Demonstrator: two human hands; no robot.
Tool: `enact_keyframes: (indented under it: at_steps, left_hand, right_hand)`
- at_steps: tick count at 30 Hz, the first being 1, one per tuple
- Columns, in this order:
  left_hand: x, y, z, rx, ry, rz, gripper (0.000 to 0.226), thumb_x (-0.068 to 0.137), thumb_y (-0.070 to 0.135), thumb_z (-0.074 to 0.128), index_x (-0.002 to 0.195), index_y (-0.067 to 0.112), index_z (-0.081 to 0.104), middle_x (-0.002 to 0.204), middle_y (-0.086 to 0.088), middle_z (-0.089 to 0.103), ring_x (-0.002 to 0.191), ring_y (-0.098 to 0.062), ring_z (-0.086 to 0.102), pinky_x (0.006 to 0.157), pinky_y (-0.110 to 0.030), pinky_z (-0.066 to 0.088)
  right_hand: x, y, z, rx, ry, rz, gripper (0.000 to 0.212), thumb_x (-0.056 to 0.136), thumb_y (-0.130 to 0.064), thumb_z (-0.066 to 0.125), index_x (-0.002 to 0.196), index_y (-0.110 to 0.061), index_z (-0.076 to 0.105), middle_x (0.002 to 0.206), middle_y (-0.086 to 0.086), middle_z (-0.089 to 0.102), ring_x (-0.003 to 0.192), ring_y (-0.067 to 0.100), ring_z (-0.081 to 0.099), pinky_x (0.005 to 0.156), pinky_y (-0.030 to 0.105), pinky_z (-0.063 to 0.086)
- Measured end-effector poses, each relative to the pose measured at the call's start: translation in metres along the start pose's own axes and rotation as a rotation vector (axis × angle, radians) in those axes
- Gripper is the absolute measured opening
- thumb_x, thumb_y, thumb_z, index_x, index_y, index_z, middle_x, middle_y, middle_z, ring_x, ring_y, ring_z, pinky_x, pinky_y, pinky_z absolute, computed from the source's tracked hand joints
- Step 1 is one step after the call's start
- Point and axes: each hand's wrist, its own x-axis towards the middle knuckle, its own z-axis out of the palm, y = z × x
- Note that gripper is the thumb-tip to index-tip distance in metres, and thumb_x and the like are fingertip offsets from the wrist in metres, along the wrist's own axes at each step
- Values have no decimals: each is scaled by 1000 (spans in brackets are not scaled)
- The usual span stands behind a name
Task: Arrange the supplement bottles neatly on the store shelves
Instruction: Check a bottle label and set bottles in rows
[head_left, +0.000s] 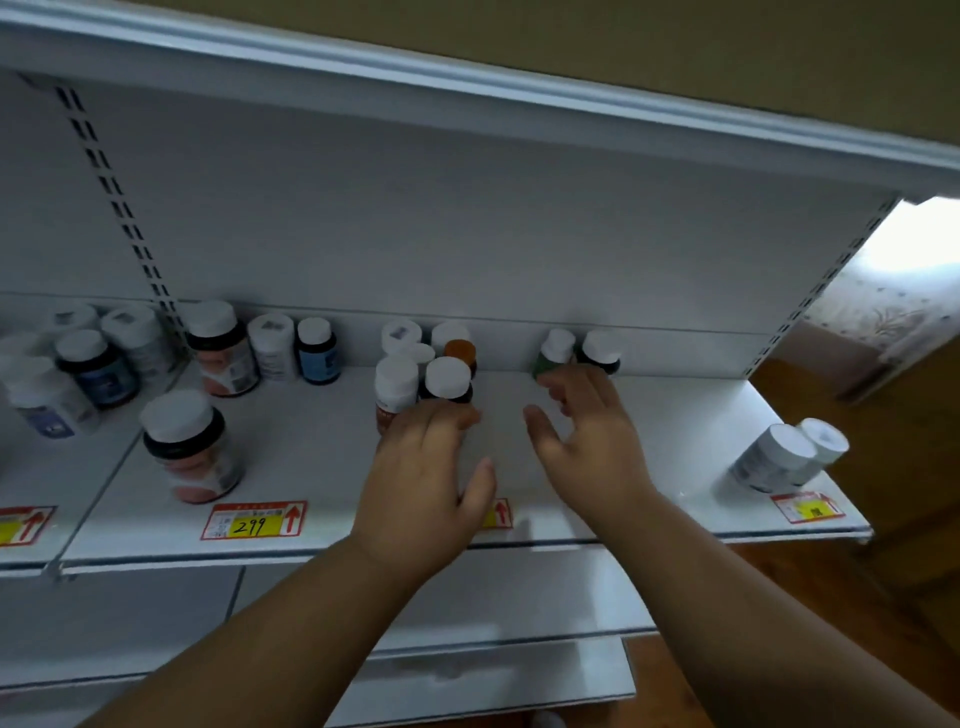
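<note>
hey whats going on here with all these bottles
A person is tidying supplement bottles on a white store shelf. The left hand reaches to a cluster of small white-capped bottles in the middle, fingers against the front ones. The right hand, fingers spread, reaches toward a green bottle at the back. Larger bottles stand scattered to the left, and two bottles lean near the right edge.
</note>
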Motion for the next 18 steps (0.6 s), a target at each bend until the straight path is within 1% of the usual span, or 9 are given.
enact_keyframes:
  at_steps: [2, 3, 5, 8, 11, 12, 14, 16, 18]
  left_hand:
    - [18, 18, 16, 23, -18, 33, 38, 79, 24, 66, 114, 9, 61, 106, -7, 61, 97, -21, 53, 85, -21, 33]
    - [25, 26, 26, 39, -18, 37, 39, 79, 24, 65, 115, 9, 61, 108, -7, 62, 98, -22, 54, 86, -21, 34]
    - [33, 39, 47, 62, 2, 5, 39, 82, 26, 63, 116, 8, 63, 109, -10, 62, 100, -26, 57, 90, -27, 41]
    - [39, 53, 77, 87, 19, -27, 37, 85, 27, 61, 115, 5, 64, 108, -12, 62, 99, -30, 59, 86, -38, 49]
    - [45, 64, 98, 106, 22, -74, 36, 87, 30, 57, 113, 6, 64, 106, -10, 61, 96, -28, 58, 84, -37, 47]
    - [47, 67, 104, 102, 21, -99, 37, 87, 31, 55, 114, 7, 64, 107, -9, 61, 96, -26, 57, 84, -34, 45]
    - [48, 72, 114, 77, -8, -174, 37, 87, 32, 56, 118, 11, 61, 110, -5, 58, 99, -22, 55, 86, -28, 41]
    - [49, 73, 122, 60, -43, -251, 40, 87, 32, 59, 123, 14, 57, 115, -2, 56, 105, -20, 52, 88, -24, 37]
    - [51, 70, 128, 67, -67, -339, 44, 89, 35, 60, 128, 18, 52, 121, 0, 52, 111, -18, 47, 90, -22, 32]
  right_hand:
    - [18, 30, -15, 8, -8, -7, 29, 85, -24, 65, 113, -17, 60, 113, 2, 54, 96, 18, 57, 79, 26, 44]
    - [28, 47, -21, -6, -48, 17, 30, 85, -24, 65, 114, -18, 59, 114, 2, 53, 99, 20, 56, 81, 26, 43]
    - [50, 80, -29, -70, -130, 73, 34, 87, -30, 65, 118, -22, 57, 118, 4, 51, 105, 25, 54, 85, 32, 46]
    - [83, 120, -26, -197, -258, 164, 44, 85, -53, 59, 120, -28, 50, 118, 7, 49, 105, 29, 53, 82, 38, 50]
    - [107, 143, -11, -350, -450, 240, 69, 77, -74, 52, 123, -25, 39, 114, 11, 49, 99, 33, 57, 73, 37, 50]
    - [110, 148, -6, -377, -477, 236, 71, 76, -75, 53, 123, -25, 35, 113, 11, 50, 97, 34, 58, 70, 37, 49]
    - [112, 158, -1, -358, -462, 221, 65, 78, -67, 59, 120, -24, 34, 111, 11, 53, 95, 34, 60, 68, 36, 48]
    - [107, 167, -3, -252, -416, 209, 54, 79, -57, 65, 112, -25, 38, 107, 7, 55, 90, 29, 59, 66, 31, 44]
    - [102, 173, -10, -99, -369, 210, 42, 77, -48, 69, 102, -31, 40, 98, -1, 55, 80, 20, 54, 58, 25, 35]
